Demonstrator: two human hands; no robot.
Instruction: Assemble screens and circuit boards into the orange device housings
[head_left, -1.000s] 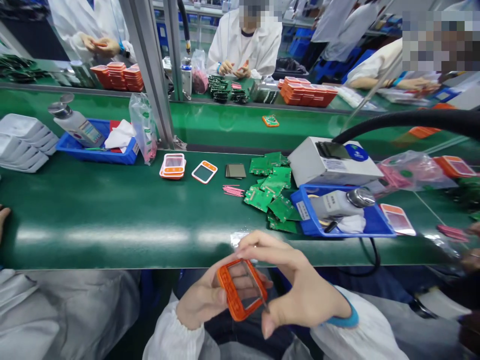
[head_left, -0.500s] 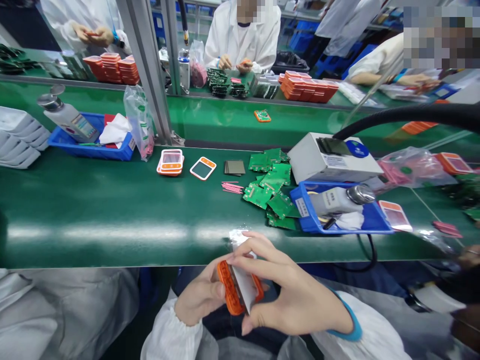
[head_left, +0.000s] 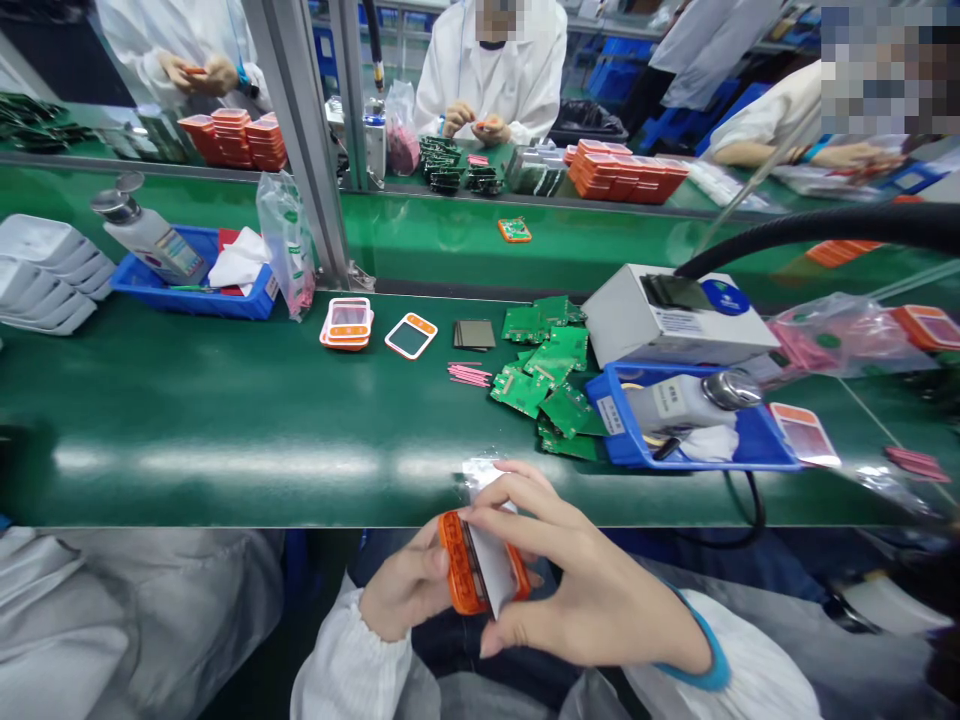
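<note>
At the bottom centre of the frame, an orange rectangular plastic housing with an open window (head_left: 462, 572) is held above the person's lap, just past the table edge. The left hand (head_left: 405, 592) grips its left side, thumb on the front. The right hand (head_left: 592, 580) pinches a thin, pale grey rectangular panel (head_left: 495, 568) between thumb and fingers, tilted over the window; whether the panel touches the housing cannot be told.

Just above the right fingertips, a crinkled clear plastic film (head_left: 480, 472) lies on the dark green tabletop (head_left: 225, 400). Farther up, right of centre, is a loose heap of bright green circuit boards (head_left: 555, 355). Left of it lie thin pink strips (head_left: 469, 375), with a small stack of flat grey-brown squares (head_left: 473, 334) above them, then a white-and-orange frame with a dark window (head_left: 411, 336). Right of the heap, a blue plastic tray (head_left: 776, 455) holds a pale bottle with a metal cap (head_left: 679, 403).

At top centre, a white-coated co-worker (head_left: 517, 75) sits opposite.
</note>
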